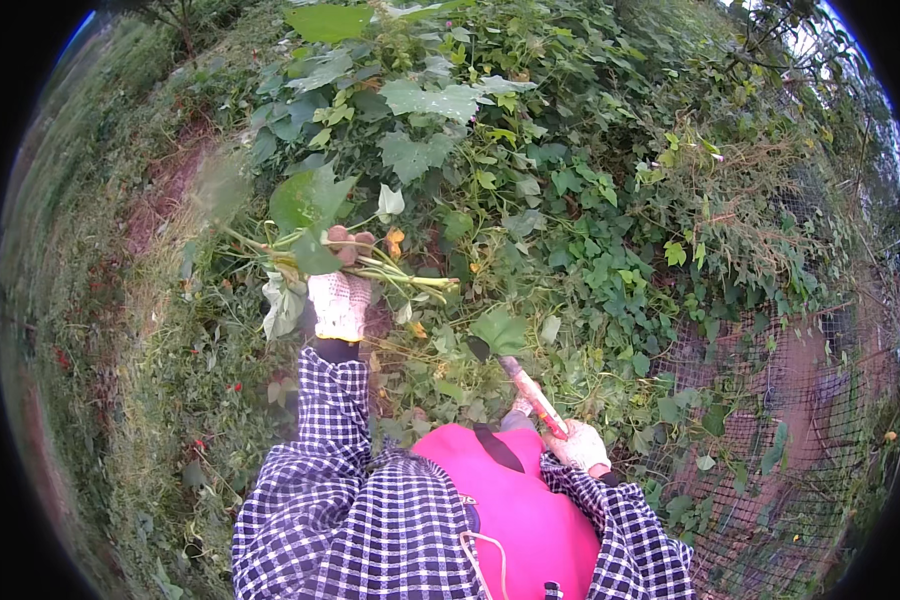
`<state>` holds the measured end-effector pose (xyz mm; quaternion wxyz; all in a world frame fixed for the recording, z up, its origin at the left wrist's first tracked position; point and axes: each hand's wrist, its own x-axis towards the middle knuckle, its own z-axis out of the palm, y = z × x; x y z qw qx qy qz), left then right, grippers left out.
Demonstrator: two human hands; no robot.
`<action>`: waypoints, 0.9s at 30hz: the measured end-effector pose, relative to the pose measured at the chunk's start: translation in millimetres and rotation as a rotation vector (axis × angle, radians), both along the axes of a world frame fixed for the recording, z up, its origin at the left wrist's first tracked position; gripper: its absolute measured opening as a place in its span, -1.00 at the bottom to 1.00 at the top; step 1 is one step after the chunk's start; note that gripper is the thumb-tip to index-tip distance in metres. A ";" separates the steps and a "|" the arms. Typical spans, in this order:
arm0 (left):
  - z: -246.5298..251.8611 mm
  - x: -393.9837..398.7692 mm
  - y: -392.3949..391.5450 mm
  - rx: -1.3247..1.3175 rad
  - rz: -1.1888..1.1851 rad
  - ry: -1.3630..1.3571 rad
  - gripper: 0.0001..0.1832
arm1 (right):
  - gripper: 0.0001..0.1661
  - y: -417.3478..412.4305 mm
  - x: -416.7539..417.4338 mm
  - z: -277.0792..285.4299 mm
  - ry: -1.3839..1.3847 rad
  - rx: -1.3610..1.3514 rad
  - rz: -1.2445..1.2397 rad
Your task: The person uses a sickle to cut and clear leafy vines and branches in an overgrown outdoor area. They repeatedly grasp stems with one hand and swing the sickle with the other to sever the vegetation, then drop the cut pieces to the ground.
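My left hand (343,296), in a whitish knit glove with brown fingertips, is closed around a bundle of green plant stems (420,281). Broad leaves hang from the bundle, and a large leaf (307,199) stands up beside the fingers. Lower right, my right hand (583,448), gloved too, grips the red and white handle (534,396) of a hand tool. This handle slants up and left over the plants. A dark piece (479,347) shows at its far end, partly behind a green leaf (501,331), so I cannot tell the blade's shape.
Dense leafy vines (592,195) climb ahead and to the right. Black mesh netting (765,420) stretches along the right side. Dry grass (146,300) and low weeds cover the left, with bare reddish soil (169,184) beyond. A bright pink garment (532,517) covers my front.
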<state>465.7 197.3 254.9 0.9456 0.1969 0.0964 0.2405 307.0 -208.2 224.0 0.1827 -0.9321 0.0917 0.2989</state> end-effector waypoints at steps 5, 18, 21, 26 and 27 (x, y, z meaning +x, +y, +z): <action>-14.2 -5.3 4.9 0.114 -0.035 0.170 -0.73 | -0.75 31.7 17.0 34.3 -0.217 0.567 -0.311; -22.6 -59.5 -8.8 2.395 -0.373 0.204 -0.53 | -0.63 112.4 105.9 118.2 -0.760 0.819 0.143; 12.4 -72.1 -5.4 2.367 -0.398 -0.001 -0.31 | -0.42 114.7 116.9 110.4 -0.740 0.816 0.160; 37.0 -80.1 -7.9 1.675 -0.342 -0.112 -0.61 | -0.53 122.0 103.1 63.7 -0.167 1.184 -0.045; 34.1 -78.9 -13.4 1.474 -0.411 -0.025 -0.64 | -0.60 126.5 92.6 70.5 0.025 1.269 -0.201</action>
